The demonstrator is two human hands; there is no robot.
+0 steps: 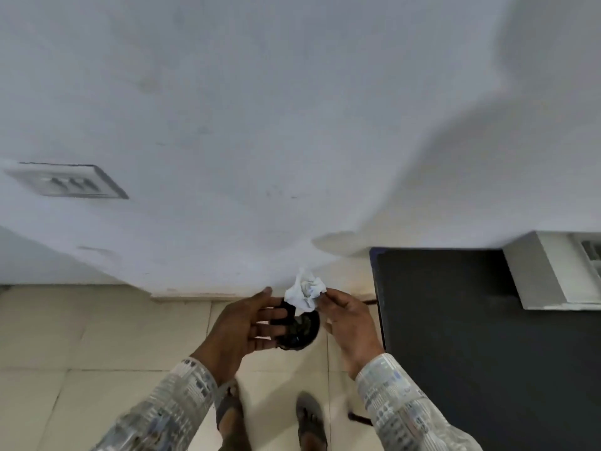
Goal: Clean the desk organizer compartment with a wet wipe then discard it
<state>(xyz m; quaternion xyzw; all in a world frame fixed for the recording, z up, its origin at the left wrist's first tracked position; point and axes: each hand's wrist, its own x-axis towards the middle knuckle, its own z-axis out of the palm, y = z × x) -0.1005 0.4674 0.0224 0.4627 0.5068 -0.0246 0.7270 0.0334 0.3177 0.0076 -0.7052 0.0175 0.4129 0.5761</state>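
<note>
Landmark: round black bin [300,333] on the beige tiled floor [97,336]. Beyond the bin stood the white wall [260,125], with a white switch plate [70,182] well to its left. A black tabletop [487,320] lay just right of the bin. Near side of the bin: two sandalled feet [310,421]. The left hand [242,330], fingers spread and holding nothing, covered the bin's left rim. The crumpled white wet wipe [305,289] (faint grey smudges) hung directly above the bin, pinched between thumb and fingertips of the right hand [349,327].

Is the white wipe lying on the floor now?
No, the crumpled wipe is held up in the right hand, above the dark round object.
</note>
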